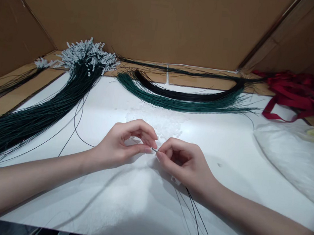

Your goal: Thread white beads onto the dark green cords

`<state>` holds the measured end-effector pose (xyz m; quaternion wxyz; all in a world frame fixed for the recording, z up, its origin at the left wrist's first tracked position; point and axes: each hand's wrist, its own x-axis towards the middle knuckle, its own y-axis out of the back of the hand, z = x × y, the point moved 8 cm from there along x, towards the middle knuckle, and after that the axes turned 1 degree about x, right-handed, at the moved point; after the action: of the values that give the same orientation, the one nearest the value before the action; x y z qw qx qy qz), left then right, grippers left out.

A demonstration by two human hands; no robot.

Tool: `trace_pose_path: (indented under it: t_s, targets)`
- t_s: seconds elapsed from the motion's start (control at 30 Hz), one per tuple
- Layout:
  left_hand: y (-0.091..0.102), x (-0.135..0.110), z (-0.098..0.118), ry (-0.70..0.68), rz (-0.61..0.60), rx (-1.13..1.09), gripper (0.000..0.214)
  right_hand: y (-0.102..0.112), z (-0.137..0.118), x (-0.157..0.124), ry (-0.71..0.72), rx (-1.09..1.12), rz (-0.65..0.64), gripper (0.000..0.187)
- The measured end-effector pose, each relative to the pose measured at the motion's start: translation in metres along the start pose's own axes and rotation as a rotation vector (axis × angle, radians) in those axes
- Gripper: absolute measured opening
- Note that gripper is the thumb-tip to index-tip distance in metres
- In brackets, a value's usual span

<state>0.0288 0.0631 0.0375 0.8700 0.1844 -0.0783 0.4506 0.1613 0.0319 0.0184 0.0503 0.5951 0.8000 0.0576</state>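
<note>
Over the middle of the white board, my left hand (128, 140) and my right hand (186, 160) meet at their fingertips. A short stretch of dark thin wire (154, 150) shows between them. My right thumb and forefinger pinch this wire. The left thumb and fingers close at its other end; whatever tiny thing they pinch is hidden. Dark wires (195, 215) run from under my right hand down past the board's front edge. Small white pieces (175, 180) show just below the right palm. Beyond the hands lies a heap of small white beads (162, 120).
A large bundle of green wires (63, 104) with white beaded tips (89, 56) lies left. Behind the beads are loose green wires (180, 104) and black wires (187, 95). Red ribbon (296, 94) and a clear plastic bag (295, 158) lie right. Cardboard walls (156, 20) enclose the back.
</note>
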Motion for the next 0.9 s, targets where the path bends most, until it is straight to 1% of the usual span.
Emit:
trace_pose_path:
  t_s: [0.17,0.4,0.7,0.9]
  targets:
    - [-0.0001,0.0,-0.0016,0.022,0.003,-0.01,0.021,-0.0003,0.0002,0.0,0.005,-0.005,-0.003,0.013]
    - [0.0,-0.0019,0.0004,-0.035,0.0,-0.002,0.021,-0.0013,0.0,0.0002,0.012,-0.008,-0.019,0.012]
    - [-0.001,-0.0002,0.001,-0.029,-0.011,-0.004,0.022,-0.0007,0.0011,0.002,0.02,-0.021,-0.015,0.013]
    - [-0.0024,0.0006,0.002,-0.042,-0.022,0.021,0.022,-0.002,0.0002,0.0015,0.05,-0.003,-0.017,0.014]
